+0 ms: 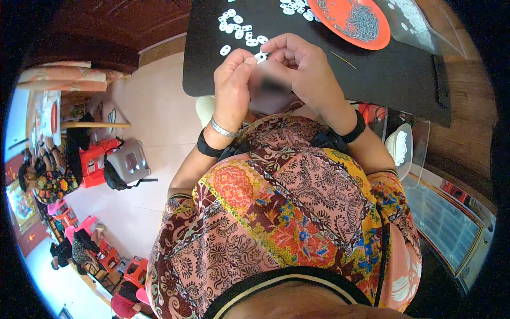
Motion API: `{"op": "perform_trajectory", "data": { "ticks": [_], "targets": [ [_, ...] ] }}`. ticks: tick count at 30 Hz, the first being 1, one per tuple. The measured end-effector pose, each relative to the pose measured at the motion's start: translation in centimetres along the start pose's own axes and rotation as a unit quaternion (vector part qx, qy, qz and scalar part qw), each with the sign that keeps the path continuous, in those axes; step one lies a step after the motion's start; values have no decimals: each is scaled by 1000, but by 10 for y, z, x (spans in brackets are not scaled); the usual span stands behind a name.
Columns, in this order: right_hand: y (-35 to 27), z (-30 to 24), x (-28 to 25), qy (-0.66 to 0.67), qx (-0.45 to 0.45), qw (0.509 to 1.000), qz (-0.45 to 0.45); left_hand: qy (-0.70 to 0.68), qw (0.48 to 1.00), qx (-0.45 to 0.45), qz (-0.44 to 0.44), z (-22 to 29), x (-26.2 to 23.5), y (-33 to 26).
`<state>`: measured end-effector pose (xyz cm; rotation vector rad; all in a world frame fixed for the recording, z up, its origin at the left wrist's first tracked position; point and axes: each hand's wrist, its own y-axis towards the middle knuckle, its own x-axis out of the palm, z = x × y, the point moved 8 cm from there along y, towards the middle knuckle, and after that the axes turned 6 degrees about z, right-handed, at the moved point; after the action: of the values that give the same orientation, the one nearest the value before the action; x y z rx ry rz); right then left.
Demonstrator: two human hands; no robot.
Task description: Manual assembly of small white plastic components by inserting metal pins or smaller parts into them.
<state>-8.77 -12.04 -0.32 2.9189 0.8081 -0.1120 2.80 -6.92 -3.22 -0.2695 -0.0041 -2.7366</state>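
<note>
Above the near edge of the dark table (204,64), a small white plastic piece with holes (260,57) is pinched between the thumb and fingers of my left hand (232,80). My right hand (308,61) is closed too, its thumb and index fingertip meeting close to the same piece. Something tiny and dark shows at those fingertips, too small to make out. Just beyond my hands lie several loose white pieces (238,34) of the same sort. A blurred patch hides the area below my fingers.
An orange-red plate (383,34) of small grey screws (362,24) stands at the far right, with more white pieces (406,16) beyond it. A thin stick (343,59) lies nearer. Below the table's right side is a white bowl (392,146). Other people sit far left among red stools (93,162).
</note>
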Motion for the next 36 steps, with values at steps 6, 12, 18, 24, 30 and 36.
{"op": "perform_trajectory", "data": {
  "ticks": [6, 12, 18, 24, 30, 36],
  "targets": [
    [-1, -2, 2, 19, -12, 1000, -14, 23, 1000, 19, -4, 11, 2, -3],
    [-4, -7, 3, 22, -42, 998, -28, 52, 996, 67, -24, 20, 2, -5],
    [-8, -17, 3, 43, -41, 998, -21, 20, 998, 52, -34, 26, 3, -8],
    [-6, -16, 3, 60, -48, 997, -19, -3, 998, 61, -26, 28, 6, -7],
    [-8, -18, 3, 53, -87, 995, -15, 25, 997, 75, -12, 26, 6, -6],
    [-8, -23, 3, 19, -109, 994, 3, 39, 996, 83, -12, 24, 6, -4]
  ]
}}
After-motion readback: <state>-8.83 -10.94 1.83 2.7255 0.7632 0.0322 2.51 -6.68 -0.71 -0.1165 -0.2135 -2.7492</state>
